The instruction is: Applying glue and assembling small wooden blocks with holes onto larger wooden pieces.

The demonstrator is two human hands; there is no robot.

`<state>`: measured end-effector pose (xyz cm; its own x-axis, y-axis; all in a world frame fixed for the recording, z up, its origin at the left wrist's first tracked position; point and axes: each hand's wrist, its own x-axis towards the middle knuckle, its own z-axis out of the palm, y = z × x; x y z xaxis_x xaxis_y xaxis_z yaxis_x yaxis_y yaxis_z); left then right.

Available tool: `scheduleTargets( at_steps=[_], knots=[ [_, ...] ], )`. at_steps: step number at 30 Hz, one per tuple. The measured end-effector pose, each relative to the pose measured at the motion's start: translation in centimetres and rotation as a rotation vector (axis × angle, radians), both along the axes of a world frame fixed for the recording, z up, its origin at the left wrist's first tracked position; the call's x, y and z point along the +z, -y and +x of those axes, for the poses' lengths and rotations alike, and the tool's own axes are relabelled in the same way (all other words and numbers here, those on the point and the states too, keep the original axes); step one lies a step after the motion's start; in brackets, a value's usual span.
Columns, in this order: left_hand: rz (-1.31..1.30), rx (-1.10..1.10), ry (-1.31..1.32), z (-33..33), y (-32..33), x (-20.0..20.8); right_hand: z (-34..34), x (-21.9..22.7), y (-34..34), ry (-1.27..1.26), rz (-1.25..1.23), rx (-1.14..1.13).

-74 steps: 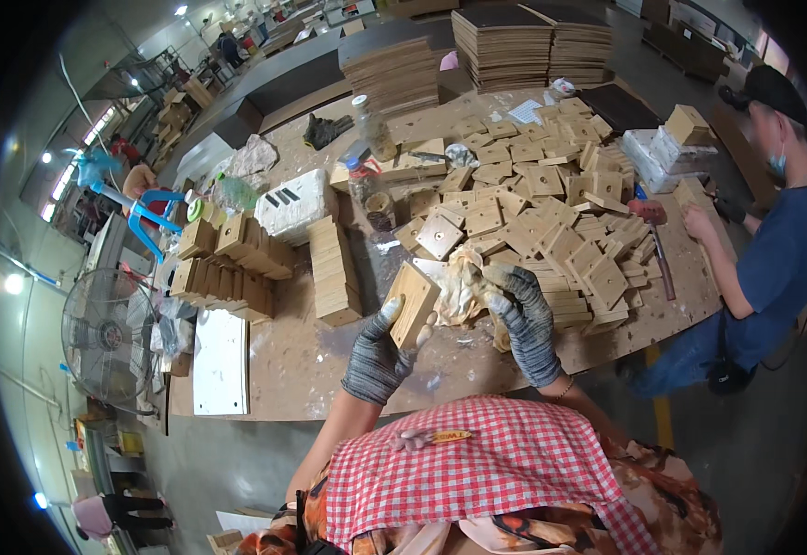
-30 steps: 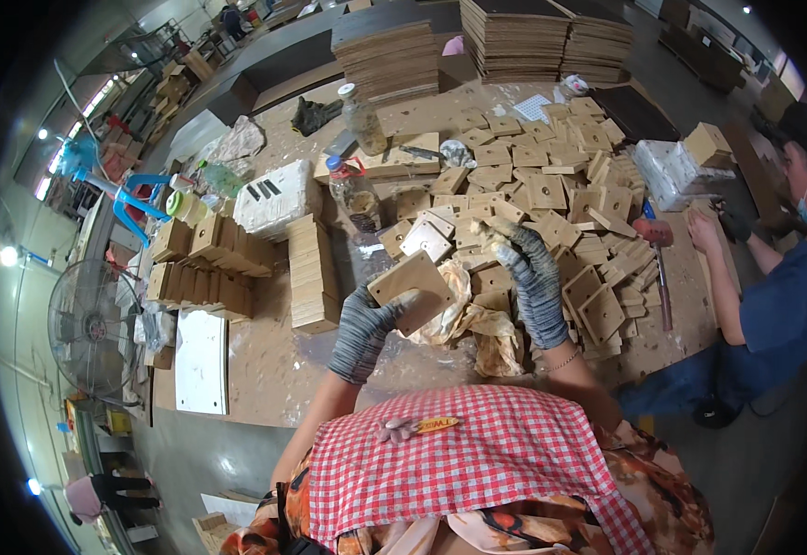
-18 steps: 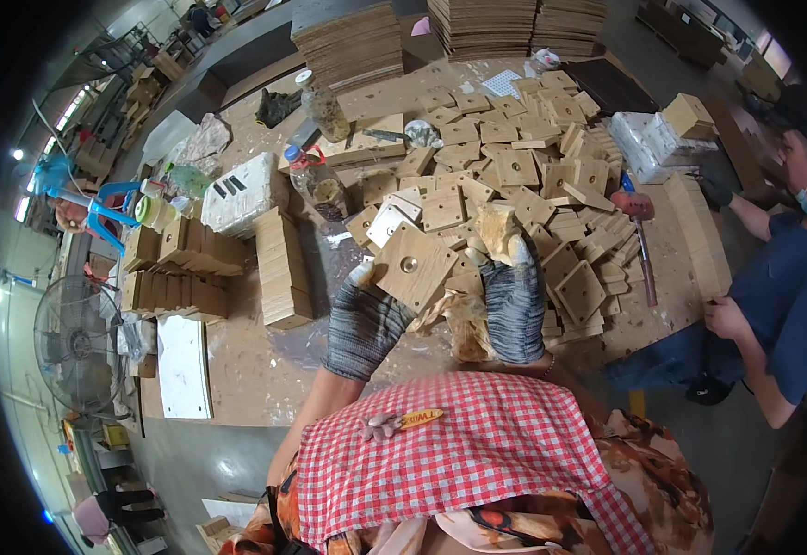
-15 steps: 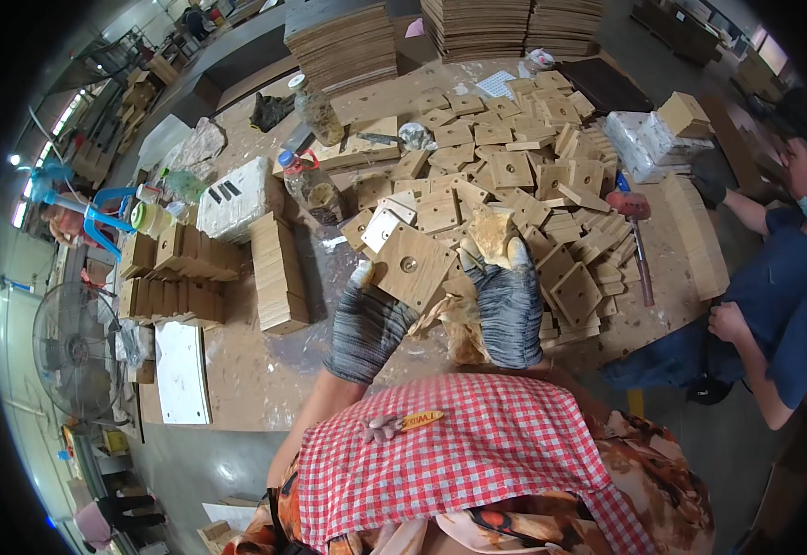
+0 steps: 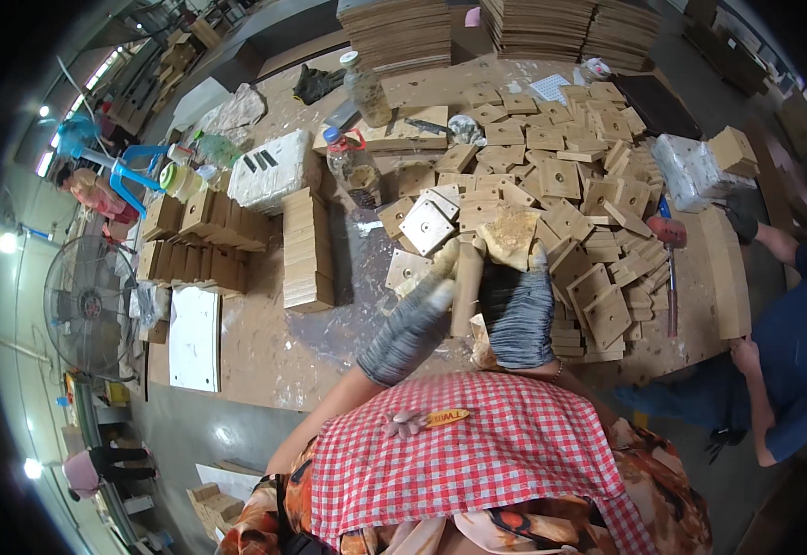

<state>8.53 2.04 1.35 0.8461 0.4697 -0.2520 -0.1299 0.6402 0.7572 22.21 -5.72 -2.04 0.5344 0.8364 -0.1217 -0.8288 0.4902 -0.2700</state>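
Workshop floor and stacked board fill the background, and a long, dusty brown workbench point(image 5: 265, 361) runs across the middle, its far edge lined with tall piles of flat board sheets point(image 5: 403, 32). Near the bench's front edge, the left hand point(image 5: 413, 319), in a grey knitted glove, and the right hand point(image 5: 517, 310), gloved the same way, are closed from either side on a square tan wooden plate point(image 5: 465, 287) held on edge, so that only its thin side shows. Both hands are curled shut around it; how the fingertips sit on the far face is hidden.

Just beyond the hands lies a wide heap of loose square wooden plates point(image 5: 561, 185), many with a hole at the centre, spreading toward the bench's right end. A neat row of stacked plates point(image 5: 308, 248) stands toward the left end, beside a white foam block point(image 5: 274, 171) and two clear plastic bottles point(image 5: 353, 166). At the right edge a co-worker in a blue shirt point(image 5: 797, 356) reaches onto the bench.

The plate looks stiff and light, probably pressed board, unlikely to bend or break. Its faces look smooth and dusty, so it may slip; the knitted gloves should help. Holding it by opposite edges, as now, seems the surest grip.
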Motion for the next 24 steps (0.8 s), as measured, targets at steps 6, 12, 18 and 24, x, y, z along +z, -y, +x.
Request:
scheduleTargets(
  at_steps=[6,12,18,24],
  knots=[
    [0.368,0.158,-0.341,-0.7,-1.2,-0.6,0.0,0.1,-1.2,-0.074,-0.309,0.08],
    [0.427,0.175,-0.366,-3.0,-1.5,-1.0,0.3,-2.2,-1.4,-0.019,-0.304,0.07],
    [0.058,0.562,-0.172,-8.8,-4.2,-2.7,3.0,-5.3,-1.0,0.012,0.308,0.377],
    [0.523,1.081,-0.203,-18.9,-12.9,-2.2,2.2,-6.0,-1.1,-0.048,-0.181,0.212]
  ],
)
